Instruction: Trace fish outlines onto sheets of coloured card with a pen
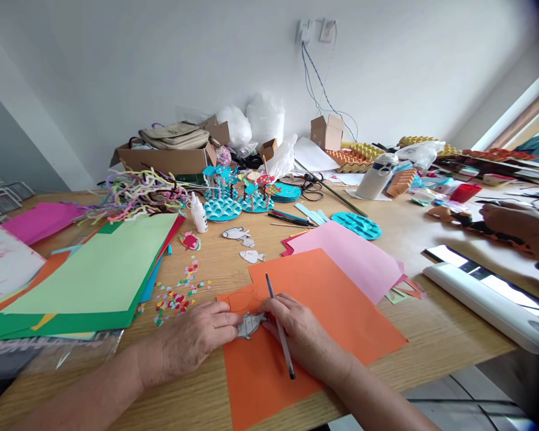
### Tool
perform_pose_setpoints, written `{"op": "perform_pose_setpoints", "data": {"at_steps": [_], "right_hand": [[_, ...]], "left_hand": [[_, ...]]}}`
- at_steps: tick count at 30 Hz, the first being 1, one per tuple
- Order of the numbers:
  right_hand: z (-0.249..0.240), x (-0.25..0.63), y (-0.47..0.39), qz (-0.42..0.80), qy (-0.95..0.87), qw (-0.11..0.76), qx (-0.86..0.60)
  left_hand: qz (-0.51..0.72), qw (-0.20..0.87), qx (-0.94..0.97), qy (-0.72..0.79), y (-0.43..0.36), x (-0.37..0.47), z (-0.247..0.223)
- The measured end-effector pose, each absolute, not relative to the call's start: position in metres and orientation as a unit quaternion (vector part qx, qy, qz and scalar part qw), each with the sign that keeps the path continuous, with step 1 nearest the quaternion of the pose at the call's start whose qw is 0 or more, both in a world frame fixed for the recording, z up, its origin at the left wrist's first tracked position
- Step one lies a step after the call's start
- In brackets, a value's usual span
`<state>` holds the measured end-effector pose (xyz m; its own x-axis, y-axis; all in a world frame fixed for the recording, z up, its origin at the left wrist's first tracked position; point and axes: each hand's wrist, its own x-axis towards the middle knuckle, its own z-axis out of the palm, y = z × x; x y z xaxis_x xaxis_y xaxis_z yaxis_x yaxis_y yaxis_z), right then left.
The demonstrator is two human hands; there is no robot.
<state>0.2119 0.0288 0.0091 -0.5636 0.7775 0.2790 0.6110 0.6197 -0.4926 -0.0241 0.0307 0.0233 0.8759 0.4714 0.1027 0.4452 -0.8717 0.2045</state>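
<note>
A grey paper fish cutout (250, 325) lies on a sheet of orange paper (332, 299) in front of me. My left hand (202, 328) has its fingers together on the cutout's left end. At the other end, the fingertips of my right hand (296, 323) touch its tail. A pen (282, 335) sits between the right hand's fingers, slanting across the hand. Just above the cutout, a thin fish outline (242, 298) is drawn on the orange sheet. More paper fish cutouts (252, 256) lie beyond the sheet.
Coloured paper (99, 269) is stacked at left, near confetti (177, 301) and a glue bottle (199, 214). Blue fish models (222, 206) stand behind. Pink paper (345, 254) lies under the orange sheet. At right are a white device (485, 305) and another person's hand (516, 224).
</note>
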Motion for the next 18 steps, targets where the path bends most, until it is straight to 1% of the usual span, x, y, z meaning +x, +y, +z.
{"op": "perform_pose_setpoints", "data": {"at_steps": [3,7,9,13,18], "right_hand": [[0.011,0.215,0.029,0.165,-0.860,0.272,-0.399],[0.019,0.222,0.028,0.146,-0.813,0.369,-0.426],[0.023,0.223,0.026,0.152,-0.805,0.380,-0.430],[0.026,0.217,0.023,0.191,-0.849,0.298,-0.392],[0.024,0.207,0.025,0.173,-0.889,0.185,-0.381]], "left_hand": [[0.071,0.098,0.965,0.235,0.033,-0.022,0.024],[0.066,0.111,0.963,0.237,0.032,-0.021,0.026],[0.066,0.114,0.961,0.244,0.031,-0.021,0.027],[0.078,0.106,0.961,0.245,0.031,-0.022,0.026],[0.104,0.098,0.965,0.222,0.033,-0.025,0.019]]}}
